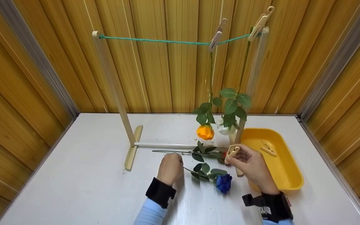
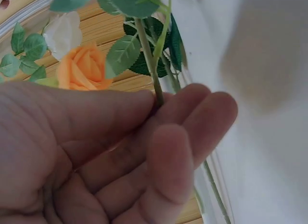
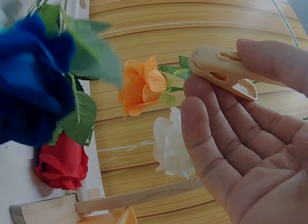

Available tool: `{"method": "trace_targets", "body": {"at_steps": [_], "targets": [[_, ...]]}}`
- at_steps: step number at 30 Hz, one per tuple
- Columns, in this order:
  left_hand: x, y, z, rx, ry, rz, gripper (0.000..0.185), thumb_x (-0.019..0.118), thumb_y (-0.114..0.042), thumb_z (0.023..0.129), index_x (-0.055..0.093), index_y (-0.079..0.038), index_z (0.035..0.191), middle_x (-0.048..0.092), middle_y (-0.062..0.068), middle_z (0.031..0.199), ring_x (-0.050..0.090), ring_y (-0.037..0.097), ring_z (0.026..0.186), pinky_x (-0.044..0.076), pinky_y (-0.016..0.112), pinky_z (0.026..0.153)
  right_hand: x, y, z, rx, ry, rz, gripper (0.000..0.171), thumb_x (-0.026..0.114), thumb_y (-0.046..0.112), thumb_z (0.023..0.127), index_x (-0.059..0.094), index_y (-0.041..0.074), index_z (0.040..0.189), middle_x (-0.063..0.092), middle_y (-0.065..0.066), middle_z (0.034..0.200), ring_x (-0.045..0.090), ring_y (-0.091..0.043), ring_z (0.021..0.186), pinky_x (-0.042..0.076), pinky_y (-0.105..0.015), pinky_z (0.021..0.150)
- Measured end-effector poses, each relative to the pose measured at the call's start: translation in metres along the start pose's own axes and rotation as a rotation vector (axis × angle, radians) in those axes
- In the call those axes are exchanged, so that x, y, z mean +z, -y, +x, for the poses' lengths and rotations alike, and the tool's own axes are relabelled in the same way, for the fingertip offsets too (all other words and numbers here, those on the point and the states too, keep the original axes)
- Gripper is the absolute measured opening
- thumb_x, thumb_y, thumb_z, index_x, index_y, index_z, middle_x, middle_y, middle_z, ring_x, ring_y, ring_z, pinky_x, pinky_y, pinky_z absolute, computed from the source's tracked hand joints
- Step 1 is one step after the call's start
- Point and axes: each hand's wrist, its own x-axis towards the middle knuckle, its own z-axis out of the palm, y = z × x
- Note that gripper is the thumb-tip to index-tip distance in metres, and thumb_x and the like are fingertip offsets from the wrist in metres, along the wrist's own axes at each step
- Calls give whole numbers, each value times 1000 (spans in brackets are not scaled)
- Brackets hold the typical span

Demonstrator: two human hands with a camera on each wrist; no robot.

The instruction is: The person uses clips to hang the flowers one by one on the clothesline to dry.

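My left hand [image 1: 170, 168] pinches the stem of a blue rose [image 1: 223, 183] between thumb and fingers; the bloom points right, over the front of the table. In the left wrist view the rose's stem [image 2: 150, 65] runs up from the fingertips. My right hand [image 1: 253, 167] holds a beige clothespin [image 1: 231, 153] between thumb and fingers, just right of the blue rose. Behind it a red rose [image 3: 62, 166] lies on the table, partly covered by the right hand in the head view. An orange rose [image 1: 205, 132] and a white rose [image 3: 172, 144] hang upside down from clothespins.
A wooden frame [image 1: 114, 84] carries a teal string [image 1: 155, 40] across its top, with clothespins [image 1: 216, 37] at its right part. The yellow tray [image 1: 292, 165] at the right holds several clothespins [image 1: 268, 149]. Wood-patterned walls enclose the white table [image 1: 83, 175].
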Motion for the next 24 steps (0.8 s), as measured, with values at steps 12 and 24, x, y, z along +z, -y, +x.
{"method": "trace_targets", "body": {"at_steps": [12,24], "targets": [[-8,-10,6,11,-225,-83,18,78,5,80,70,-7,69,70,2,66,67,20,61,52,33,56,1,-1,0,0,6,-29,36,80,-2,86,67,-6,120,73,-15,96,70,-14,83,58,-22,76],[-17,-18,11,69,-446,-237,24,76,5,84,56,-6,93,68,2,67,65,15,58,52,32,54,1,-1,0,7,-1,-52,36,79,-2,87,67,-5,121,73,-15,97,70,-14,83,57,-22,77]]}}
